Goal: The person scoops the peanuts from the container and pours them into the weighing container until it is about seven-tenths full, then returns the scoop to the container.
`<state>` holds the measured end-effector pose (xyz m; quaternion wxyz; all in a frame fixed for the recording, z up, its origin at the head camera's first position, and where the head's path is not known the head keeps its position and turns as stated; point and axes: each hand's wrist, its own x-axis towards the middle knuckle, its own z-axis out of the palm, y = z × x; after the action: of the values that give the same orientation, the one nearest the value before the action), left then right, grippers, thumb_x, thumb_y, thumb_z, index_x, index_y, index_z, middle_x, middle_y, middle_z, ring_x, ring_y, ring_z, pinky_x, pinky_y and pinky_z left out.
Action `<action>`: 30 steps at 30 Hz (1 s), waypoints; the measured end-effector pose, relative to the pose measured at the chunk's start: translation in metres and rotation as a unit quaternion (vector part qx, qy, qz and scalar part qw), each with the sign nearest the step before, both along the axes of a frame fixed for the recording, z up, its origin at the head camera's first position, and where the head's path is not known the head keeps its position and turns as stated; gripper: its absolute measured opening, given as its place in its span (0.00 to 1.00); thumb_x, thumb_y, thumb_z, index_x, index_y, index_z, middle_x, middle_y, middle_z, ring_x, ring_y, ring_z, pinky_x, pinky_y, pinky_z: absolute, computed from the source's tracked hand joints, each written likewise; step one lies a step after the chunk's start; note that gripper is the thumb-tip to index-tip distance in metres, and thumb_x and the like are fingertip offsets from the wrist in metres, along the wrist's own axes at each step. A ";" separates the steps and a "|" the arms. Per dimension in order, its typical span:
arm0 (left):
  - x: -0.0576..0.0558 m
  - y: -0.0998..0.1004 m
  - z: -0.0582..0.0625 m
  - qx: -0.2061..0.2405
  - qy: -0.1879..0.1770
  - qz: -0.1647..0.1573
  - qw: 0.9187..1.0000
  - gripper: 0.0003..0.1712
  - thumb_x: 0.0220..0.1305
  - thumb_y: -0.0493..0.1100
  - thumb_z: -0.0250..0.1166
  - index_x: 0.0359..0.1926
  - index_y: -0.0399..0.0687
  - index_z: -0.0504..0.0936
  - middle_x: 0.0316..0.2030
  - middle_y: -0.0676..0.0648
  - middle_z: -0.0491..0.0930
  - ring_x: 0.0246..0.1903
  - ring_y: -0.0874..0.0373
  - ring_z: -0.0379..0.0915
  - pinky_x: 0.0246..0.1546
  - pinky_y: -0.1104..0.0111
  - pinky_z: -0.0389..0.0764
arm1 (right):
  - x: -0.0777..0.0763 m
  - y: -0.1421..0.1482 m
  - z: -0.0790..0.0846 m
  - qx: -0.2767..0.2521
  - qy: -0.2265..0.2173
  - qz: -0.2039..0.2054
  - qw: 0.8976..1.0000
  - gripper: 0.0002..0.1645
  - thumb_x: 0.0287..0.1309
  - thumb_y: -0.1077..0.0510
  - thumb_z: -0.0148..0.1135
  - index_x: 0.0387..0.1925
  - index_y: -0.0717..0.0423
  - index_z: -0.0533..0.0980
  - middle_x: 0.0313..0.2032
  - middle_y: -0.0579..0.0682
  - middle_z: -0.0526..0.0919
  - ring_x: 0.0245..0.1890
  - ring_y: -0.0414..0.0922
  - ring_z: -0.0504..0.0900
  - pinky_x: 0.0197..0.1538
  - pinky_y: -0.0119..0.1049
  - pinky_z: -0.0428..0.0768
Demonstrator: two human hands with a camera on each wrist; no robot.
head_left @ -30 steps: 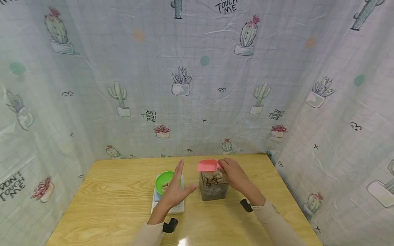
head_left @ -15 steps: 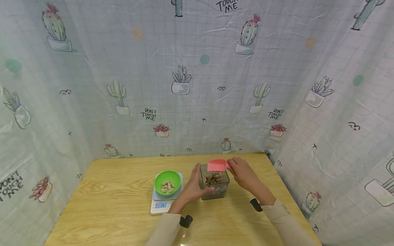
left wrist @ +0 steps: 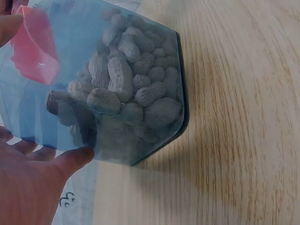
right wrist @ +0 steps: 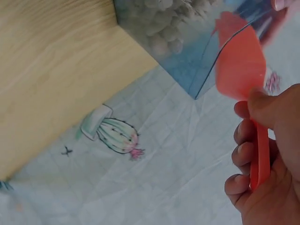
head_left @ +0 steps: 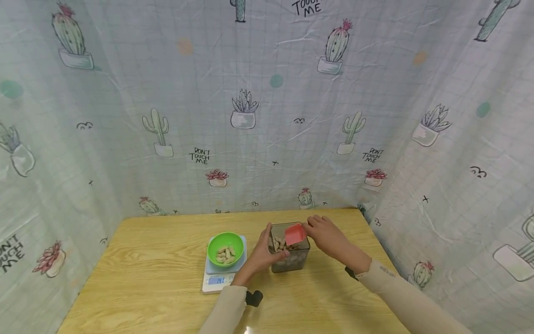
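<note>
A smoky see-through container [head_left: 289,264] of unshelled peanuts [left wrist: 121,77] stands on the table. My left hand [head_left: 262,255] holds it by its left side, thumb across the front and fingers along the side. In my right hand [head_left: 327,236] is the handle of a pink-red scoop [head_left: 295,234], fingers wrapped round it in the right wrist view. The scoop's blade [right wrist: 241,61] dips inside the container's mouth, tilted down toward the peanuts. Whether it touches them is unclear.
Left of the container, a green bowl [head_left: 213,246] with several peanuts sits on a white kitchen scale [head_left: 208,288] with a lit display. Beneath is a wood-grain table [head_left: 150,278]. A cactus-print curtain [head_left: 258,153] hangs behind and at both sides.
My left hand has moved right, from in front of the bowl to the container, and taken hold of it. The scoop has shifted right, then tipped down into the container.
</note>
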<state>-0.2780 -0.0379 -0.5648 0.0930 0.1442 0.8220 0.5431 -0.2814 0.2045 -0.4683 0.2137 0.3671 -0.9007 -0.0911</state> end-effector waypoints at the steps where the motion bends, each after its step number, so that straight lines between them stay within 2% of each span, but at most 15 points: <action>1: 0.000 0.000 0.000 0.000 -0.002 0.000 1.000 0.65 0.53 0.68 0.69 0.79 0.65 0.34 0.79 0.43 0.39 0.76 0.38 0.43 0.66 0.39 0.61 | -0.001 -0.001 0.001 0.016 0.011 0.002 1.000 0.12 0.57 0.58 0.69 0.44 0.51 0.79 0.35 0.48 0.77 0.34 0.45 0.73 0.35 0.38 0.68; 4: -0.001 0.000 0.002 -0.001 0.001 -0.002 1.000 0.64 0.55 0.66 0.69 0.79 0.65 0.34 0.79 0.43 0.39 0.76 0.37 0.43 0.66 0.39 0.62 | -0.006 -0.005 0.004 0.066 0.040 0.000 0.997 0.12 0.57 0.59 0.70 0.43 0.51 0.79 0.36 0.48 0.78 0.36 0.46 0.74 0.36 0.39 0.68; 7: -0.001 0.000 0.002 -0.001 0.006 -0.004 1.000 0.64 0.56 0.66 0.69 0.79 0.64 0.34 0.79 0.43 0.39 0.76 0.38 0.44 0.66 0.40 0.62 | -0.010 -0.010 0.006 0.127 0.067 0.000 0.990 0.11 0.58 0.57 0.70 0.43 0.50 0.80 0.38 0.48 0.79 0.38 0.46 0.76 0.38 0.38 0.71; 12: 0.000 0.000 0.002 0.000 0.001 -0.005 1.000 0.64 0.55 0.68 0.68 0.79 0.64 0.34 0.79 0.43 0.39 0.75 0.38 0.45 0.66 0.41 0.63 | -0.013 -0.018 0.007 0.195 0.085 0.004 0.977 0.11 0.60 0.52 0.68 0.44 0.48 0.79 0.40 0.46 0.80 0.39 0.44 0.75 0.40 0.36 0.72; 17: -0.001 -0.001 0.000 -0.005 -0.005 -0.011 1.000 0.63 0.57 0.66 0.68 0.79 0.66 0.34 0.79 0.44 0.39 0.75 0.37 0.46 0.65 0.41 0.64 | -0.022 -0.022 -0.001 0.219 0.065 0.014 0.973 0.14 0.60 0.50 0.67 0.46 0.47 0.78 0.43 0.46 0.80 0.42 0.44 0.76 0.42 0.37 0.72; 24: -0.003 -0.002 0.003 0.012 -0.013 -0.007 1.000 0.62 0.56 0.64 0.69 0.78 0.69 0.35 0.79 0.45 0.39 0.75 0.37 0.44 0.66 0.40 0.62 | -0.039 -0.022 -0.006 0.234 0.042 0.051 0.970 0.17 0.61 0.53 0.66 0.51 0.48 0.78 0.48 0.46 0.80 0.49 0.44 0.78 0.54 0.39 0.77; 30: -0.004 -0.002 0.000 0.013 -0.006 -0.011 1.000 0.63 0.56 0.63 0.70 0.79 0.66 0.36 0.78 0.44 0.41 0.75 0.37 0.46 0.66 0.40 0.62 | -0.041 -0.019 -0.005 0.242 0.022 0.057 0.968 0.21 0.59 0.55 0.68 0.54 0.46 0.79 0.49 0.44 0.81 0.50 0.43 0.78 0.56 0.39 0.78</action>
<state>-0.2818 -0.0401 -0.5649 0.1018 0.1513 0.8125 0.5538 -0.3226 0.1853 -0.4728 0.1430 0.4565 -0.8246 -0.3020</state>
